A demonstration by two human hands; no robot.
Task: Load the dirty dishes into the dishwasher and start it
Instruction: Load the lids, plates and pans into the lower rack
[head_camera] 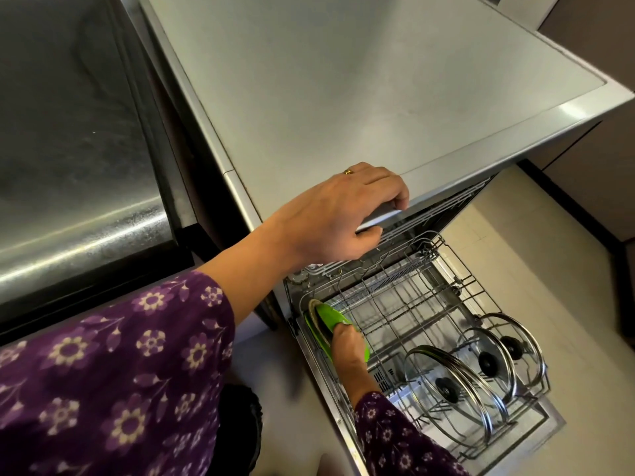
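Standing on edge at the left side of the pulled-out wire rack (412, 304), the glossy green plate (328, 316) is partly hidden by the right hand (347, 345) gripping its rim. A brownish dish behind it is hard to make out. The left hand (340, 214) curls over the dishwasher (343, 80)'s smooth grey top edge. 3 round glass lids (446, 383) stand opposite.

a home kitchen: open dishwasher (343, 97), glass pot lids (446, 389) in its rack (412, 304), steel counter (68, 166)
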